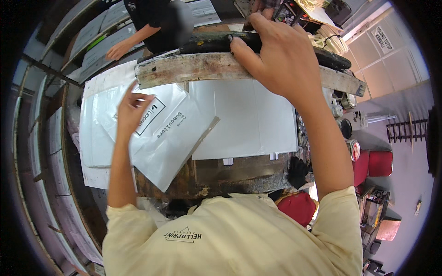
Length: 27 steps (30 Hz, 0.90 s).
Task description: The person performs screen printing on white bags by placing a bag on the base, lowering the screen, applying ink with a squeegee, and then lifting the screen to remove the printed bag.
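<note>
Gripping the frame (198, 70), the right hand (290, 57) is holding it raised, apparently to clear the white sheet (244, 119). Left hand (130, 109), fingers bent, is hanging over the printed bag (177, 133), askew at left; can't tell whether it's pinching.

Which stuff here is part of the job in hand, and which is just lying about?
Likely in use:
- wooden bar, gripped by the right hand
- printed white sheet, beside the left hand
- plain white sheet

Apparently lying about:
- cans at the right
- crumpled black cloth
- red chair
</note>
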Tool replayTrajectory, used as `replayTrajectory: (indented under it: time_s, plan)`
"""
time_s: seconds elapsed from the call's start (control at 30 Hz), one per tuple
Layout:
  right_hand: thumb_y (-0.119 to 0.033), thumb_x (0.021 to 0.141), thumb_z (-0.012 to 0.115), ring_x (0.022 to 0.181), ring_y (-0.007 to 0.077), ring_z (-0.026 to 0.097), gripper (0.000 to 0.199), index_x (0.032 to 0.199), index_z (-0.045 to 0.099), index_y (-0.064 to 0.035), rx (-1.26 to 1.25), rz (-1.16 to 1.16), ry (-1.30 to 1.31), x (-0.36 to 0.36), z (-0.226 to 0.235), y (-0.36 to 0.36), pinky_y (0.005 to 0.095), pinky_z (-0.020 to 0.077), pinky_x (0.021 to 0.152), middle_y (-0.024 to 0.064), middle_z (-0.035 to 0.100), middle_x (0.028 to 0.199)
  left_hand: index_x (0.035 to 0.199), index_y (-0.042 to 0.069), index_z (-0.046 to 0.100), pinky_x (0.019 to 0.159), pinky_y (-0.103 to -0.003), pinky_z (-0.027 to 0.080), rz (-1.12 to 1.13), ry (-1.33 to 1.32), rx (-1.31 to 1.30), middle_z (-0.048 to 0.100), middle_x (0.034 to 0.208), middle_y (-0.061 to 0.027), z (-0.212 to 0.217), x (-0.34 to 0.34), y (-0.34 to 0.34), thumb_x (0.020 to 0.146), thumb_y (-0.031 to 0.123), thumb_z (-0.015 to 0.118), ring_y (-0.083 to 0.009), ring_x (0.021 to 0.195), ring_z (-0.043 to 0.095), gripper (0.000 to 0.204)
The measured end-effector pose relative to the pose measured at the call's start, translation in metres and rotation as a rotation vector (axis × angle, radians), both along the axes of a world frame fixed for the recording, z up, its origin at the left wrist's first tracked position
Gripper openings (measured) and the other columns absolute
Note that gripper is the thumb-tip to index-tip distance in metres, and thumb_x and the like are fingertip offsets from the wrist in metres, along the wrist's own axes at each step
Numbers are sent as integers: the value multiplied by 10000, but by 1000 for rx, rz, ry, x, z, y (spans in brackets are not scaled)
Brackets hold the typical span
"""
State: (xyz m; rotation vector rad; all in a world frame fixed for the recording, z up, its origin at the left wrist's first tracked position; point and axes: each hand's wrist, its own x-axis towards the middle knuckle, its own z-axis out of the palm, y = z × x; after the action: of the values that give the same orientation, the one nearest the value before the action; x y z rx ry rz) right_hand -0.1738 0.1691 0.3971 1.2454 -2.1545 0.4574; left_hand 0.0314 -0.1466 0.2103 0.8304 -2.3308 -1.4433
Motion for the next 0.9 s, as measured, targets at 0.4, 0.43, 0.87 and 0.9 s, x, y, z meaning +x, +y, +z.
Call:
replayTrajectory:
  time_s: [0.4,0.43,0.87,0.9]
  plan:
    - [-407,915,732,1046,312,573,570,1338,619,-42,469,75,-286,113,-148,79,460,416,904,125,613,1072,1470,-89,524,1025,-352,522,-34,86,319,730,1243,-170,-38,99,182,673,330,1017,-222,1154,691,1027]
    - [-398,920,736,1048,315,587,512,1299,653,-65,518,105,-338,115,-166,82,466,435,899,121,623,1069,1467,-87,526,1035,-356,518,-26,75,254,735,1239,-173,-63,111,185,669,339,1017,-231,1168,689,1029]
    - [-373,868,802,1031,319,635,447,1229,706,-127,512,140,-620,156,-310,115,482,571,887,90,666,1056,1498,69,580,875,-441,496,-78,-276,-357,557,1042,-111,-183,132,196,550,610,971,-322,1026,582,1159]
    - [-365,859,809,1045,323,626,460,1236,702,-124,511,145,-580,158,-320,116,487,565,906,92,658,1071,1507,74,573,867,-442,492,-80,-280,-364,551,1024,-112,-185,133,195,535,622,966,-327,1021,577,1183]
